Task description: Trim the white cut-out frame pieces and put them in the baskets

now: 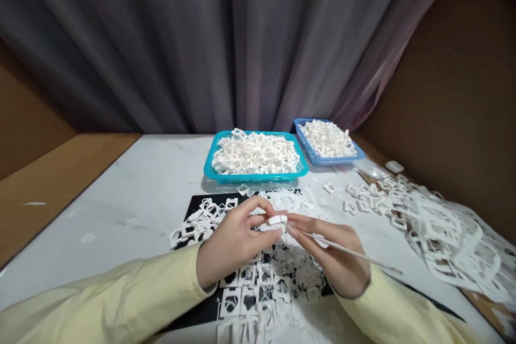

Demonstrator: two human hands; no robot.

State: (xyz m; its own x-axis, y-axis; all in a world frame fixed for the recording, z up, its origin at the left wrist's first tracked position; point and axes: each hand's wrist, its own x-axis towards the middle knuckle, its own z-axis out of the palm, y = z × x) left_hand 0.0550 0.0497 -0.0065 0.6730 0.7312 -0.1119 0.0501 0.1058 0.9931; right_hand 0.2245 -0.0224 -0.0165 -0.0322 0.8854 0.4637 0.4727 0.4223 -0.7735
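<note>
My left hand [242, 231] pinches a small white cut-out piece [277, 220] between thumb and fingers, over the middle of the table. Close against it, my right hand [338, 250] is closed around a thin pale stick-like tool [358, 253], whose far end points back to the right. The tip of the tool near the white piece is hidden by fingers. Below both hands lies a black mat [197, 312], partly covered by flat white frames with shaped holes [231, 302] and a heap of small white scraps [302, 271].
A teal basket [258, 178] full of white pieces stands behind my hands, with a blue basket [336, 162] of similar pieces to its right. Tangled white offcut strips [451, 236] pile up at the right. A grey curtain [242, 43] hangs at the back.
</note>
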